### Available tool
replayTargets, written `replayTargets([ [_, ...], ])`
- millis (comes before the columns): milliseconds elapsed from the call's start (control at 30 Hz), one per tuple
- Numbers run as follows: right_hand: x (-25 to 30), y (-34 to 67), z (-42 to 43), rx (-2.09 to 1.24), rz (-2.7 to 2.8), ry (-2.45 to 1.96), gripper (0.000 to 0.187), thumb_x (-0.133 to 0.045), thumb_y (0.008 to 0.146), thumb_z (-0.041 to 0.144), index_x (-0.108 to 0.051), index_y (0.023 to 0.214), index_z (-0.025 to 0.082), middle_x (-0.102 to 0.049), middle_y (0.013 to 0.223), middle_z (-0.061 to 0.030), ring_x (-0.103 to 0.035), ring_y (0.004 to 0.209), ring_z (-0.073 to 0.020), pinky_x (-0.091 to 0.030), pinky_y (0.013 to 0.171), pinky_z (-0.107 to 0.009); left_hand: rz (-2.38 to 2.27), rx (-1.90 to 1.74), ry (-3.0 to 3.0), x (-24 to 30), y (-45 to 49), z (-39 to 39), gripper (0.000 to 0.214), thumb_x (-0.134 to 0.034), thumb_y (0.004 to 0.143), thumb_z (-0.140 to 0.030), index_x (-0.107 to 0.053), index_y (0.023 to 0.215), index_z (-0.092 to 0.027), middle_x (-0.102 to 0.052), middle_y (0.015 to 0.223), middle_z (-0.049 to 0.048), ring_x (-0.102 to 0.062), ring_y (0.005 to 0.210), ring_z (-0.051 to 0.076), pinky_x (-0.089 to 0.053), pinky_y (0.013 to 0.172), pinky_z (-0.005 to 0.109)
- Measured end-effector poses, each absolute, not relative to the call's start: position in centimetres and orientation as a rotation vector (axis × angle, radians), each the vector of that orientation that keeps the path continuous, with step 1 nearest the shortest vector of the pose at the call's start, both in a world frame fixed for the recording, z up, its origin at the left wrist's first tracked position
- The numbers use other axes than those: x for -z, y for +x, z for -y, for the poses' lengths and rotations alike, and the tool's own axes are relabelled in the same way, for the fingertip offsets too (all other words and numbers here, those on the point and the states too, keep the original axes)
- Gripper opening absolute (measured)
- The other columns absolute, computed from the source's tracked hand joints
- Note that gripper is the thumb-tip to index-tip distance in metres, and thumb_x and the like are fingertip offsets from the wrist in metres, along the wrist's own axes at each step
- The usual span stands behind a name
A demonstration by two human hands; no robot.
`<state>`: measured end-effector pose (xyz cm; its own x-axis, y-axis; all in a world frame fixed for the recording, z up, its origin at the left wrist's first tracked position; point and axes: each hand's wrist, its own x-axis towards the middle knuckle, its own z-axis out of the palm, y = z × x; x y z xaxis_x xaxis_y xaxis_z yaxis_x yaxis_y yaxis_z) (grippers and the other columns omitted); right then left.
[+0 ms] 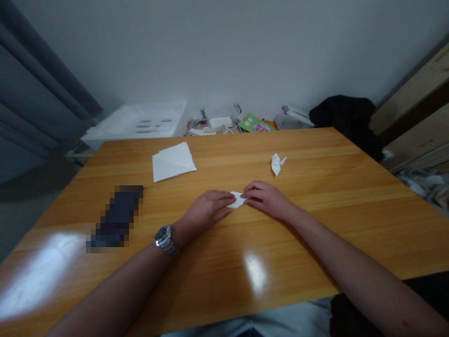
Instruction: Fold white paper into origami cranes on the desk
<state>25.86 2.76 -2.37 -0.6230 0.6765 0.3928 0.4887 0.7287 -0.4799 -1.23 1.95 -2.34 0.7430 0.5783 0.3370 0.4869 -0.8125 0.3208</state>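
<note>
A small piece of folded white paper (pixel 237 200) lies on the wooden table between my hands. My left hand (pixel 209 209), with a metal watch (pixel 164 238) on its wrist, presses its fingertips on the left end of the paper, thumb beside the near edge. At the right end, the bent fingers of my right hand (pixel 264 200) pinch the paper and cover its tip. Beyond my right hand stands a small white origami figure (pixel 277 164) with pointed ends. Several white paper sheets (pixel 173 162) lie stacked at the back left.
A dark blurred-out flat object (pixel 117 217) lies on the table (pixel 217 281) to the left. Behind the far edge are a white plastic tray (pixel 140 119), a green booklet (pixel 255 123) and assorted clutter. Black cloth (pixel 343 114) hangs at the back right.
</note>
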Motion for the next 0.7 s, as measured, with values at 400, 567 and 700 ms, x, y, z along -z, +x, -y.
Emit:
replayTargets([
  [400, 2.1, 25.8, -2.8, -0.273, 2.459, -0.865, 0.021, -0.055, 0.102, 0.031, -0.072, 0.097, 0.02, -0.072, 0.1, -0.009, -0.065, 0.093, -0.0218, -0.052, 0.083, -0.036, -0.94, -0.601, 2.622, 1.9, -1.0, -1.7, 0.03, -0.055, 0.102, -0.031, -0.067, 0.127, -0.021, -0.069, 0.129, 0.0066, -0.065, 0.118, 0.02, -0.052, 0.105, 0.035],
  [567, 1.8, 25.5, -2.6, -0.404, 2.388, -0.872, 0.02, -0.053, 0.103, 0.032, -0.07, 0.098, 0.021, -0.07, 0.1, -0.0085, -0.064, 0.094, -0.0204, -0.052, 0.084, -0.034, -0.948, -0.632, 2.614, 1.5, -1.0, -1.6, 0.029, -0.056, 0.101, -0.032, -0.067, 0.126, -0.022, -0.069, 0.127, 0.0068, -0.066, 0.114, 0.02, -0.054, 0.102, 0.034],
  [700, 1.6, 25.3, -2.3, -0.495, 2.334, -0.881, 0.019, -0.053, 0.103, 0.031, -0.068, 0.099, 0.02, -0.069, 0.099, -0.0084, -0.063, 0.093, -0.0198, -0.052, 0.084, -0.033, -1.003, -0.659, 2.614, 1.0, -1.0, -1.5, 0.027, -0.052, 0.103, -0.03, -0.069, 0.121, -0.021, -0.072, 0.118, 0.0064, -0.068, 0.107, 0.02, -0.055, 0.096, 0.033],
])
